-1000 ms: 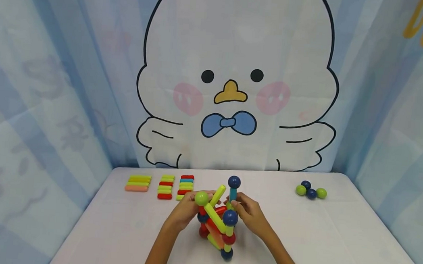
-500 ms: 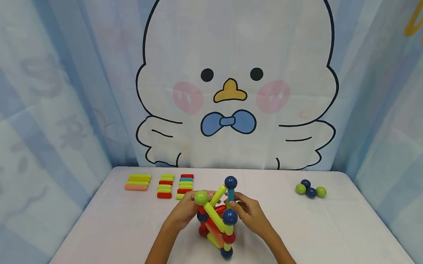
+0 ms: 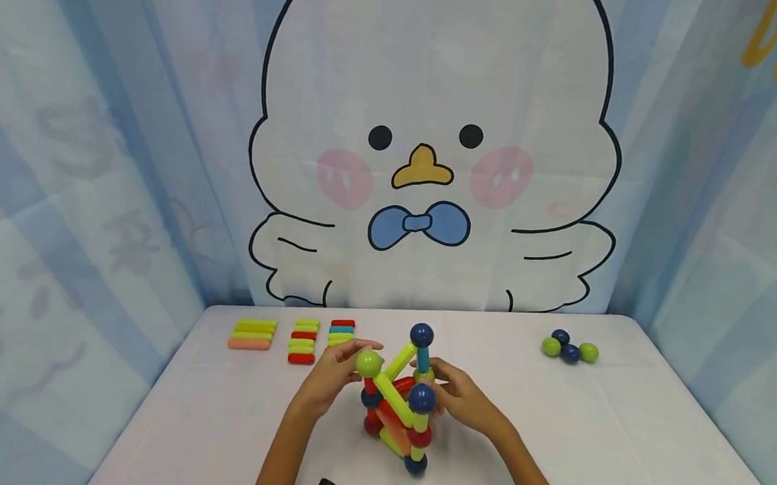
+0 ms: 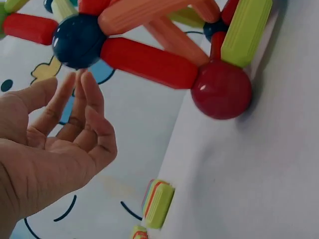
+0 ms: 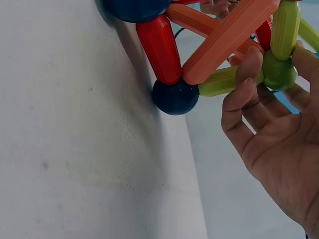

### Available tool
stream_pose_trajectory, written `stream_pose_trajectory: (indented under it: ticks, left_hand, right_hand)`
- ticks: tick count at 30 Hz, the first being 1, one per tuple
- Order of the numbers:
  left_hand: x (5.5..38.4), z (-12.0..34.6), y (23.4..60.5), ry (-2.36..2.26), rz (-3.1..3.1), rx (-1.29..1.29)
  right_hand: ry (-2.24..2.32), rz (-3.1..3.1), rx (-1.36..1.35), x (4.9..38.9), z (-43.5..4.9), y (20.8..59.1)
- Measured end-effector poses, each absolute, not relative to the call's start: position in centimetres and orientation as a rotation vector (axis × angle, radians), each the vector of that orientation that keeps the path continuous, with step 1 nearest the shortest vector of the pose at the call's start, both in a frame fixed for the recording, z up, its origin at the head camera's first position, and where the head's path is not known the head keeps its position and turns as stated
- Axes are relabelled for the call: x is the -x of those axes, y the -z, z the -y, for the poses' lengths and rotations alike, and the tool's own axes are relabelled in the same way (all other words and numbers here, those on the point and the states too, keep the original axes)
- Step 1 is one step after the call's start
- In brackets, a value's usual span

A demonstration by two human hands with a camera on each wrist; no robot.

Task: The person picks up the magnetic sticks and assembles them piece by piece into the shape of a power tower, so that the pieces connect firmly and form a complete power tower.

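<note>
Your left hand (image 3: pixel 328 378): fingers (image 4: pixel 94 102) loosely bent, thumb apart, gripping nothing. Fingertips sit just under a navy joint ball (image 4: pixel 79 42); can't tell if they touch. Your right hand (image 3: pixel 464 401): fingers curled round a lime joint ball (image 5: pixel 279 70), thumb on the opposite side.

Both balls belong to the ball-and-stick structure (image 3: pixel 394 400). It's on the desk (image 3: pixel 583 440), about mid-width between left and right edges, well in from the far edge. Sticks in it are red, orange, lime and blue. The blue stick (image 3: pixel 424 359) stands near upright, with a navy top ball (image 3: pixel 421 334) on its upper end. A lime corner ball (image 3: pixel 368 364) is up on your left-hand side. A dark red ball (image 4: pixel 222 90) is down at desk level below it.

Loose parts: three stick rows near the far left corner: lime-and-orange row (image 3: pixel 252 335), red-and-lime row (image 3: pixel 302 342), mixed row (image 3: pixel 341 331) partly hidden by your left hand. Four spare balls (image 3: pixel 570 353), two navy, two lime, grouped near the far right corner.

Behind the far edge: pale blue curtain (image 3: pixel 98 180) with a cartoon bird (image 3: pixel 432 74).
</note>
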State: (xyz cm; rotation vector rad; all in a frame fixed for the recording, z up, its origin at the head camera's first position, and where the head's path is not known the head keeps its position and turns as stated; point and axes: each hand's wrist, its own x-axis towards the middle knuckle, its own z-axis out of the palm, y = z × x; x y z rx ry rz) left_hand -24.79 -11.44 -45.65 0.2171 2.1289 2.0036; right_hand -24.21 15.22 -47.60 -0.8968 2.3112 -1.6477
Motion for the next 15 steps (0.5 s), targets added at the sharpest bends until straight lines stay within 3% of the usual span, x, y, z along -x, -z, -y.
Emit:
stream_pose_trajectory:
  ticks: [8,15]
  left_hand:
    - [25.7,16.0,45.8,-1.798,-2.662,0.11]
    - [25.8,22.3,46.6,-1.232,-2.929,0.449]
  right_hand:
    - [1.67,-2.193,0.933,24.5,-16.4,47.7]
    - [1.632,-2.155,0.861,24.6,-17.4,47.4]
